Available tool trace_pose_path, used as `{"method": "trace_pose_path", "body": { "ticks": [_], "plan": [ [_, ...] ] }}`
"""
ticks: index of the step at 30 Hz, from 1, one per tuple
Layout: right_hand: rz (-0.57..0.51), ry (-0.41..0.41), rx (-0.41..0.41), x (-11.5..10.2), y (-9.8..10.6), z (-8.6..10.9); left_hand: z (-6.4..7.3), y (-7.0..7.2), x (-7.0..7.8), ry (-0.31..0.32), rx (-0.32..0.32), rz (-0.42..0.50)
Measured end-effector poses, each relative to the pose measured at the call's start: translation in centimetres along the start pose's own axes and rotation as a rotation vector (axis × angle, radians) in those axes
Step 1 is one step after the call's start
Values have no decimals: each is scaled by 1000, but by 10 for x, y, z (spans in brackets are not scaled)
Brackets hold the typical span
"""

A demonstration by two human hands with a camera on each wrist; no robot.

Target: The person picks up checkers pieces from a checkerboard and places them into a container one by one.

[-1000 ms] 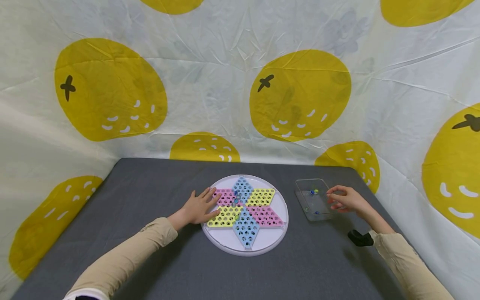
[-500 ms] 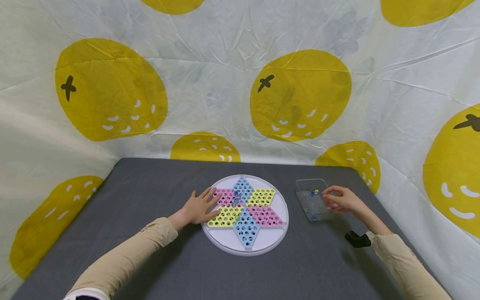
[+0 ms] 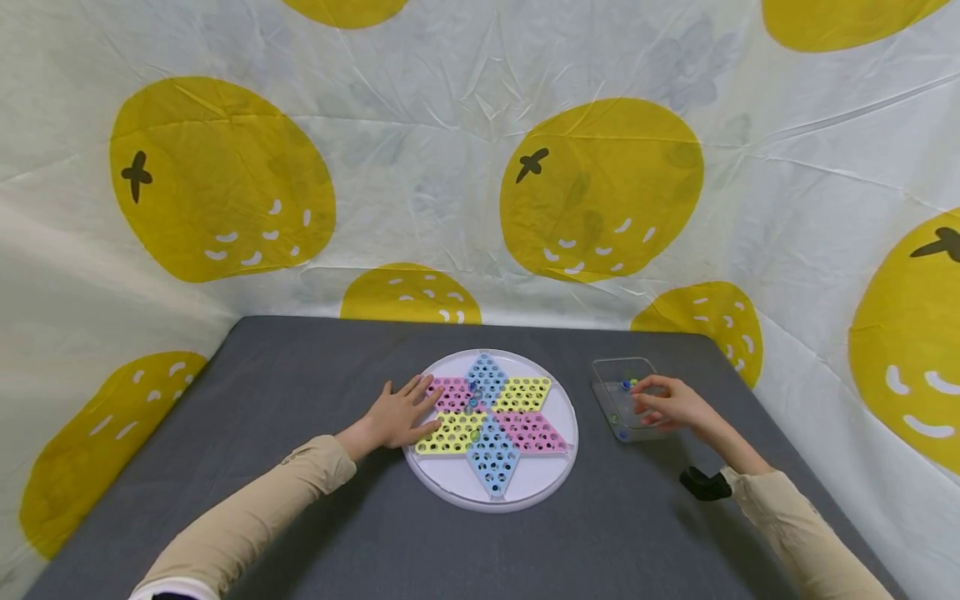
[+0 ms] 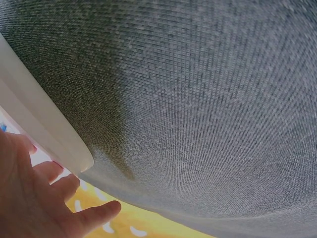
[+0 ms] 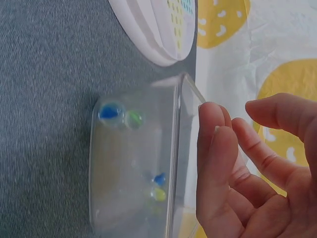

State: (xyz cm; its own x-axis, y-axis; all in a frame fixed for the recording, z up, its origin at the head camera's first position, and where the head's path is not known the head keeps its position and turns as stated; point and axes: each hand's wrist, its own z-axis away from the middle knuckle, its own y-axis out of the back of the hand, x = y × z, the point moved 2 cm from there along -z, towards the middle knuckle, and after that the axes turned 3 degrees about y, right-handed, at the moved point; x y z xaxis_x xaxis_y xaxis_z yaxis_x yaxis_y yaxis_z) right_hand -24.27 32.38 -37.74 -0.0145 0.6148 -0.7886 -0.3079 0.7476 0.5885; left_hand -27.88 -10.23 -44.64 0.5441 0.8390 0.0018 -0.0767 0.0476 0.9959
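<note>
A white round board (image 3: 540, 475) is set in the middle of the worktop (image 3: 337, 367), and a six-pointed star of pink, yellow and blue holed panels is borne on it. A few marbles (image 3: 473, 403), mostly blue, are lined up in the holes left of the star's centre, and a green marble (image 3: 475, 436) is seated nearer. The board's left edge is covered by the left hand (image 3: 397, 415), its fingers spread out over the pink and yellow panels.

To the right, apart from the board, a clear container (image 3: 618, 400) is placed upright. In it, a blue marble (image 3: 626, 385) and a yellow-green marble (image 3: 633, 382) are paired on the far side, while a greenish marble (image 3: 614, 418) and another blue marble (image 3: 623, 435) are found at the near left. The container's right part is overhung by the right hand (image 3: 670, 402); its fingers are loosely bent, with nothing seen between them. Whether the rim is touched cannot be told.

Compared with the earlier frames, the right hand has been carried leftward over the container, and the near blue marble is shifted left; the left hand is kept in place. Beyond, a white backdrop (image 3: 435, 192) is printed with yellow fruit, marked by dark crosses and white strokes.
</note>
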Motion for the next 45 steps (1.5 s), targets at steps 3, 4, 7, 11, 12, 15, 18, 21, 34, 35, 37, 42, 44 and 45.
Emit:
{"method": "trace_pose_path", "body": {
  "ticks": [3,4,7,11,12,15,18,21,34,35,37,42,44,45],
  "plan": [
    [1,8,-8,-3,-4,-1,0,0,0,2,-3,3],
    [1,7,-10,-3,-6,-2,0,0,0,4,-7,3],
    [0,9,-17,-5,-10,-4,0,0,0,6,-10,6],
    [-10,1,-18,-7,-16,-6,-1,-1,0,7,-9,2],
    [-12,-2,-18,-8,-18,-7,-1,-1,0,7,-7,2],
    [-18,-1,-18,-11,-23,-8,-1,-1,-1,7,-4,0],
    [-24,1,-18,-14,-27,-9,-1,-1,0,6,-5,6],
    [-25,3,-19,-16,-31,-11,0,-1,0,4,-8,11],
    [-6,4,-39,-32,-50,-24,-1,-2,0,4,0,3],
    [-5,7,-42,-33,-52,-26,-1,-2,0,4,1,5],
    [-7,13,-46,-36,-56,-30,-2,-2,-1,2,3,6],
    [-10,37,-73,-43,-66,-38,-3,-2,-1,1,2,10],
    [-13,41,-80,-46,-70,-41,-3,-3,-1,2,0,12],
    [-12,47,-87,-47,-72,-42,-3,-3,-1,2,-1,14]
  ]
}}
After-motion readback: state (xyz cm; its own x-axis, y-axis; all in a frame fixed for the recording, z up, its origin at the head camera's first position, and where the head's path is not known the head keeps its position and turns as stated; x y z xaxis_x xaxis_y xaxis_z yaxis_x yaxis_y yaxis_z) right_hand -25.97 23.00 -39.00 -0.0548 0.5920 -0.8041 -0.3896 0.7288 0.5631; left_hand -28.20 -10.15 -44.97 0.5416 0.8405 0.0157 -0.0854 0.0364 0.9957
